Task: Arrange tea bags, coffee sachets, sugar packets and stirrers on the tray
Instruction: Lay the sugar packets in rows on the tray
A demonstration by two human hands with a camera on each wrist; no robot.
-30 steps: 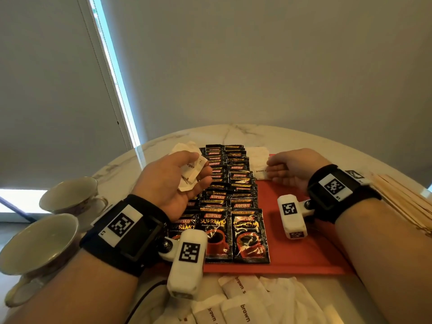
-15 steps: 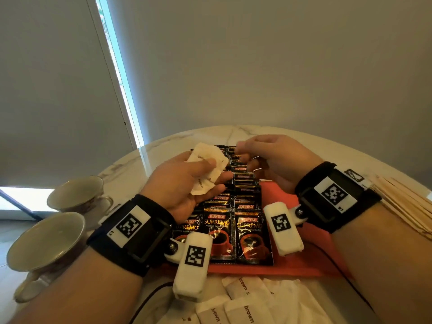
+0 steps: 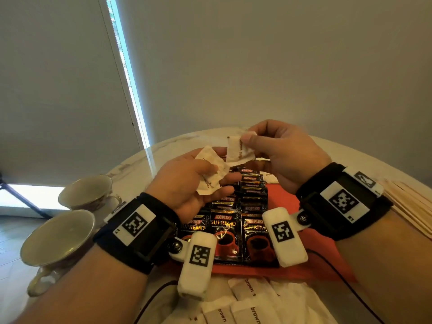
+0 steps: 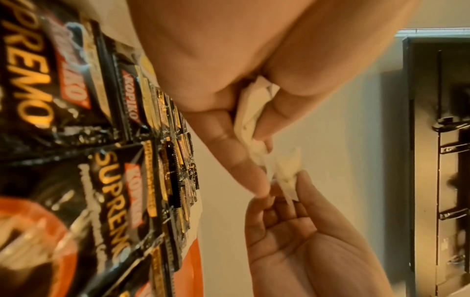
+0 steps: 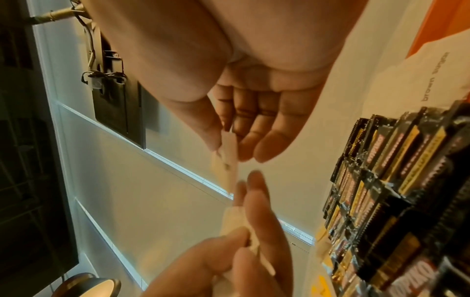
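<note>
Both hands hover above the red tray (image 3: 289, 202), which carries two overlapping rows of black Kopiko coffee sachets (image 3: 224, 232) (image 4: 119, 180) (image 5: 396, 180). My left hand (image 3: 194, 181) grips a small stack of white sugar packets (image 3: 210, 171) (image 4: 250, 114) between thumb and fingers. My right hand (image 3: 275, 148) pinches one white sugar packet (image 3: 237, 148) (image 5: 227, 156) by its top edge, held upright just above the left hand's stack. One sugar packet (image 5: 427, 76) lies on the tray beside the sachets' far end.
More brown-sugar packets (image 3: 247, 298) lie loose on the marble table in front of the tray. Wooden stirrers (image 3: 406, 202) are piled at the right. Two teacups (image 3: 58, 239) (image 3: 86, 192) stand at the left edge.
My right hand came from the tray's far end to the left hand and now pinches one sugar packet, lifted clear of the stack. Both hands have risen slightly.
</note>
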